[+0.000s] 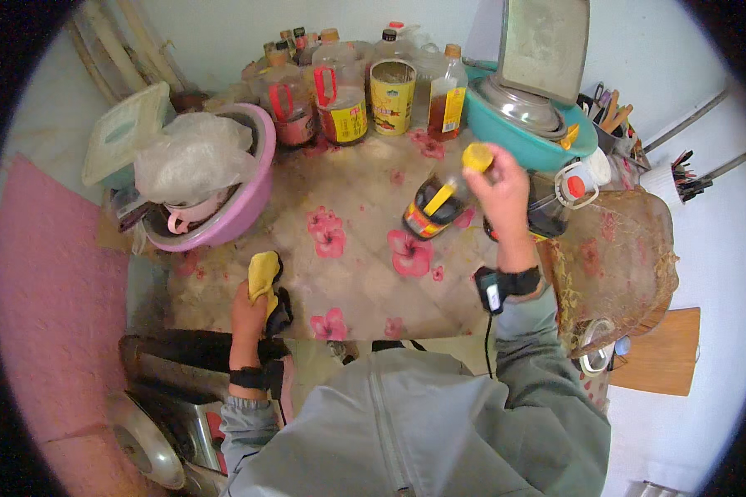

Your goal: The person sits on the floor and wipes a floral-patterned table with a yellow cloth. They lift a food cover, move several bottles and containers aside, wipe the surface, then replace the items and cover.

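My left hand [248, 310] grips a bunched yellow cloth [263, 273] above the table's near left part. A dark patch shows along the cloth's right side; whether it is part of the cloth is unclear. At right of centre, my right hand [500, 189] has its fingers closed at the yellow cap [477, 157] of a clear plastic jug [434, 208]. The jug has a yellow handle, a red-and-yellow label and dark liquid inside. Whether its base touches the table cannot be told. Another jug of dark liquid [550, 214], with a red cap, is partly behind my right wrist.
A flower-patterned cloth [360, 286] covers the table. At the back stand several bottles, a yellow tin [393, 99] and an oil bottle [447, 99]. A pink basin [258, 168] is at left, a teal basin [503, 133] at back right. A covered stand [615, 255] adjoins the right side.
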Tool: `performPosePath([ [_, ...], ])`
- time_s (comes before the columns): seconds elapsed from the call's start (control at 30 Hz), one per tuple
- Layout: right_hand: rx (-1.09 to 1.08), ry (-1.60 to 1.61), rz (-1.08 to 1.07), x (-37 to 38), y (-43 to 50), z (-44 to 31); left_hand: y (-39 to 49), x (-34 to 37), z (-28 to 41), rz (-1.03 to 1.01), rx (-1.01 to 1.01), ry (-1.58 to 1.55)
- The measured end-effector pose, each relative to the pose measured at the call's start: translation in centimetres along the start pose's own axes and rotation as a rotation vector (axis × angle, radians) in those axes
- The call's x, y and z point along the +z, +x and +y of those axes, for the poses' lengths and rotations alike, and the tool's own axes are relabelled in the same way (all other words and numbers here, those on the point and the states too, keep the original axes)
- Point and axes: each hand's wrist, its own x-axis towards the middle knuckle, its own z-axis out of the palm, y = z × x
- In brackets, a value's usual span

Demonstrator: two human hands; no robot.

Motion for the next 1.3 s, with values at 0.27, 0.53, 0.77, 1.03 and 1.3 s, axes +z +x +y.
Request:
performPosePath([
  [0.27,0.035,-0.063,-0.284,-2.0,4.7,2.8,0.9,2.0,-3.0,0.083,0.084,-0.035],
  [0.53,0.078,0.038,-0.210,-2.0,4.5,5.7,0.8,2.4,-3.4,0.096,-0.004,-0.011],
  [0.77,0.132,0.170,-0.205,-1.3,4.8,5.1,0.3,1.9,-2.0,0.125,0.020,0.078],
  [1.03,-0.281,-0.365,-0.251,-2.4,4.8,2.5,-0.1,1.8,-1.3,0.145,0.037,0.079],
  [1.3,-0.324,-0.425,-0.102,-1.5,3.8,3.7,0.1,2.1,-2.1,0.129,0.015,0.066],
])
